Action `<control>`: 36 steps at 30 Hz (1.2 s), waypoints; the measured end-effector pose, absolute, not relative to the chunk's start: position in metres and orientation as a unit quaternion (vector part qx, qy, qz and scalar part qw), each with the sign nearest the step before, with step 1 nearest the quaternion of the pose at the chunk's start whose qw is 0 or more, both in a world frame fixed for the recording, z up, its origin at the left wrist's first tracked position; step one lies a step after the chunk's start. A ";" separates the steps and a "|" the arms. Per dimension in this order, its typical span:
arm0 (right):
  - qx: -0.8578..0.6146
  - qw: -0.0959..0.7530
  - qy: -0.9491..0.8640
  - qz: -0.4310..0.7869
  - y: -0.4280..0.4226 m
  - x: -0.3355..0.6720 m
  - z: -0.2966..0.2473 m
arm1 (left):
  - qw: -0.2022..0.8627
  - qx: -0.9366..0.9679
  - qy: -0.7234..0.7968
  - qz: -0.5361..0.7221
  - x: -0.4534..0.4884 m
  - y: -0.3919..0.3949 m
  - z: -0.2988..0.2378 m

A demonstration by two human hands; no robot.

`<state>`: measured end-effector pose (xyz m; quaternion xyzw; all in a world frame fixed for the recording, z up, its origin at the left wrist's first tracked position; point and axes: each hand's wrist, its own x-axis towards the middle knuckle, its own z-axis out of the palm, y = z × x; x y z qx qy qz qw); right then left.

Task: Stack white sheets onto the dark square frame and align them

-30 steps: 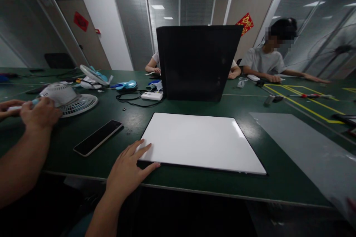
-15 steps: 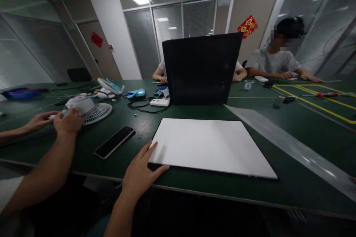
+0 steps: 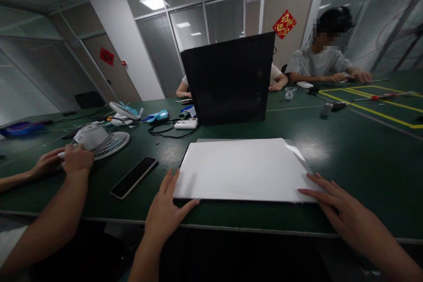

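On the green table lies a flat white board (image 3: 236, 172) with dark edges. My left hand (image 3: 167, 209) rests at its front left corner, fingers spread and thumb along the front edge. At the front right corner, my right hand (image 3: 340, 207) lies with its fingers stretched out over the board's surface. Both hands are open and grasp nothing. A clear plastic sheet (image 3: 295, 150) shows past the board's back right corner; whether it lies over or under the board I cannot tell.
A large black panel (image 3: 231, 81) stands upright behind the board. A phone (image 3: 134, 177) lies left of my left hand. Further left, a co-worker's hands (image 3: 77, 158) hold a white fan (image 3: 94, 139). Across the table (image 3: 363, 176) sits another person (image 3: 322, 61) near yellow tape lines.
My right hand has come into view onto the board's right corner. The clear plastic sheet, stretched out to the right before, now lies with the board. My left hand stays at its corner.
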<state>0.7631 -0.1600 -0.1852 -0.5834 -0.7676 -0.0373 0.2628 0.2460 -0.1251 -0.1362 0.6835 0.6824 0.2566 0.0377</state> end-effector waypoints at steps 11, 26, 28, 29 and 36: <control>-0.544 0.266 -0.794 -0.045 -0.169 0.747 -0.165 | 0.035 0.716 0.636 0.285 0.240 -0.121 -0.142; -0.581 0.171 -0.789 -0.101 -0.165 0.740 -0.169 | 0.034 0.729 0.622 0.284 0.238 -0.119 -0.143; -0.579 0.168 -0.791 -0.106 -0.166 0.740 -0.167 | 0.031 0.724 0.630 0.280 0.239 -0.120 -0.143; -0.578 0.170 -0.791 -0.108 -0.166 0.740 -0.166 | 0.024 0.718 0.637 0.278 0.239 -0.120 -0.142; -0.638 0.244 -0.709 -0.175 -0.169 0.735 -0.178 | -0.013 0.683 0.694 0.229 0.246 -0.120 -0.136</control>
